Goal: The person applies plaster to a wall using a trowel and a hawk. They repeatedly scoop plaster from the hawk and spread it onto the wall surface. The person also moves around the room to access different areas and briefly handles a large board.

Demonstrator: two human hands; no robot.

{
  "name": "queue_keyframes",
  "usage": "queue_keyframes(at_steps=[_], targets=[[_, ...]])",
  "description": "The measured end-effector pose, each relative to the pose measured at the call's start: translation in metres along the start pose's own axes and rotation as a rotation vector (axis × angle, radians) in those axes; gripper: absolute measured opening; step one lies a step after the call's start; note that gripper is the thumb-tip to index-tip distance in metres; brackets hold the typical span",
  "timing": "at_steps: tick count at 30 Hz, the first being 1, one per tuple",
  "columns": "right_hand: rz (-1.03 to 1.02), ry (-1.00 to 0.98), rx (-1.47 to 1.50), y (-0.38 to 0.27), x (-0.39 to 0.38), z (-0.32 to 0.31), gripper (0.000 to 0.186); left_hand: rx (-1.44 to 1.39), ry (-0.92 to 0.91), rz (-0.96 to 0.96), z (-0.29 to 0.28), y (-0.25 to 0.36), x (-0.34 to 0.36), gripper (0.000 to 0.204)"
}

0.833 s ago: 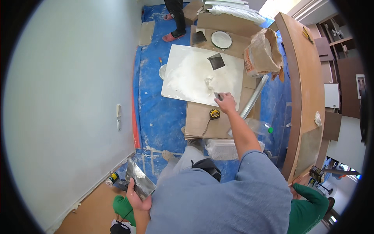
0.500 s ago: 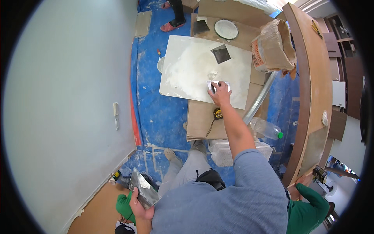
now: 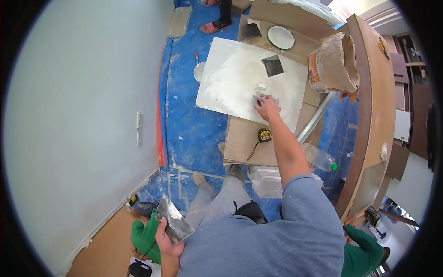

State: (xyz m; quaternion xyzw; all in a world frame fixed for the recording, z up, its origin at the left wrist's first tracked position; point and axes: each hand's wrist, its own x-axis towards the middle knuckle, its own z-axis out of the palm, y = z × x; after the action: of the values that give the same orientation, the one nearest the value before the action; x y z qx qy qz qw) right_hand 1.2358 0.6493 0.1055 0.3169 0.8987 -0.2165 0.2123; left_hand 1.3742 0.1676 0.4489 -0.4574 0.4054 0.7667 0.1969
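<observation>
My left hand (image 3: 167, 242) holds a shiny rectangular metal plate (image 3: 175, 222), smeared in places, low at my left side. With my arm stretched forward, my right hand (image 3: 267, 108) is closed on a small flat scraper (image 3: 256, 100) at the near part of a white board (image 3: 221, 69). The fingers hide most of the scraper. Just beyond it sits a small lump of whitish paste (image 3: 261, 87). A dark square metal blade (image 3: 272, 66) lies farther back on the board, which has pale smears across it.
Cardboard (image 3: 244, 138) under the board bears a tape measure (image 3: 264, 135). To the right are a paper sack (image 3: 339, 69), a clear bottle (image 3: 318, 157) and a wooden panel (image 3: 369, 106). A pail lid (image 3: 280, 38) lies behind. A person in green (image 3: 362, 251) is at lower right.
The scene has shifted slightly rightward in view. My right hand has turned the scraper, so its pale face shows less. My left hand still holds the metal plate.
</observation>
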Motion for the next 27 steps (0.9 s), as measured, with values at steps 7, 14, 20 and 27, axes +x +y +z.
queue_keyframes(at_steps=[7,14,20,27], targets=[[-0.048,-0.468,0.153,0.040,0.003,0.018,0.054,0.053,-0.064,0.132,0.001,0.013,-0.015,0.036],[-0.393,-0.913,1.505,-0.133,-0.196,-0.127,0.072,-0.087,-0.217,0.189,0.005,0.034,0.014,0.035],[-1.392,-0.858,1.352,-0.284,-0.386,-0.142,0.059,-0.371,-0.445,0.220,0.014,0.076,-0.015,0.040],[-1.620,-0.658,0.386,-0.382,-0.473,-0.132,0.052,-0.411,-0.534,0.300,-0.127,0.127,-0.073,0.040]])
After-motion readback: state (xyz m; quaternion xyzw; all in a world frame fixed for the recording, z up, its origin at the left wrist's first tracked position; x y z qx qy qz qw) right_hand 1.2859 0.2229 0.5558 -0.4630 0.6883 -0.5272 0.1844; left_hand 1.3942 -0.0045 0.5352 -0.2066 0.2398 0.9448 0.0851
